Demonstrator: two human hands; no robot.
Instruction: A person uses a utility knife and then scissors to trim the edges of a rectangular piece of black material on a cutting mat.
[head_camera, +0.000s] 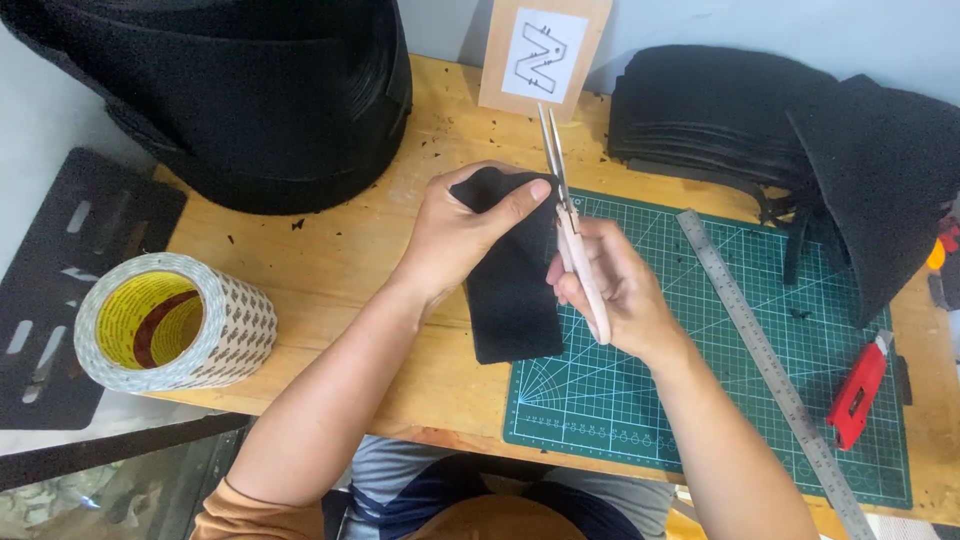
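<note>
pointing up-table, scissors (570, 225) near-vertical

Left hand (455, 235): grips black foam strip (515, 290) above the table (340, 260).
Right hand (610, 290): holds scissors (565, 195), blades at the strip's right edge.
Tape roll (175, 322): well left of strip.

Brown card (545, 55) with white label (545, 55) stands against the back wall.
</note>
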